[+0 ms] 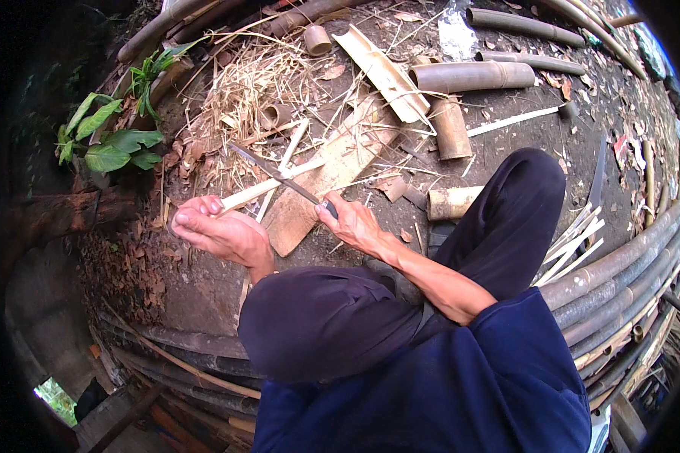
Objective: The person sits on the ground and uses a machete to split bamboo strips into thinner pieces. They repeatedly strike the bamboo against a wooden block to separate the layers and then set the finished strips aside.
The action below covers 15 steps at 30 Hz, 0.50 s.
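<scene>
One pale bamboo strip, slim and straight, is sitting in my left hand. Fingers are bending round its near end with no gap showing; how hard they are pressing, I cannot tell. The rest is running out ahead and to the right of that grip, its far end reaching over the wooden board; whether it is touching, I am not able to see. Right of that grip, my right hand is wrapping the handle of a knife, its blade crossing the strip partway along. Judging by looks: strip is seeming light, fairly stiff, probably springy if bent, likely to split along the grain, edges maybe sharp. Looking dry, so I am expecting little slip. Best hold, I am thinking: the near end, fingertips tucking well back from the blade. Beyond the grip, loose shavings are lying heaped.
</scene>
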{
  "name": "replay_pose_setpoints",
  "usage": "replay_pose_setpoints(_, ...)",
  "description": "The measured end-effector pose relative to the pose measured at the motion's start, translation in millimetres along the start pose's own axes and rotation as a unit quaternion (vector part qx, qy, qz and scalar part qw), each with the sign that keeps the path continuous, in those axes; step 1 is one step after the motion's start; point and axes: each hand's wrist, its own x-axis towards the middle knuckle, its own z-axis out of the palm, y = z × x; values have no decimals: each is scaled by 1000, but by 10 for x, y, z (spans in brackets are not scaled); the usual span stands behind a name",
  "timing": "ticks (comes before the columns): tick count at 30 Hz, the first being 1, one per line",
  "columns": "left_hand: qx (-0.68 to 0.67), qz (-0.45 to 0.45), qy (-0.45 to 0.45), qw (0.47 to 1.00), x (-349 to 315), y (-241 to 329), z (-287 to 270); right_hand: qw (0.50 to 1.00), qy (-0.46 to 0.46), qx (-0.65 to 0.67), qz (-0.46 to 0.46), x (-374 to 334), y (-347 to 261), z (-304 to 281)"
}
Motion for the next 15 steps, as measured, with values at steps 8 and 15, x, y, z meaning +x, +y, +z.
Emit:
replay_pose_setpoints(8, 53, 49, -13, 997, -198, 40, 188, 998, -23, 2, 61, 95, 135, -112)
replay_pose_setpoints(15, 33, 33, 11, 999, -73, -29, 38, 996, -17, -40, 76, 26, 756, 57)
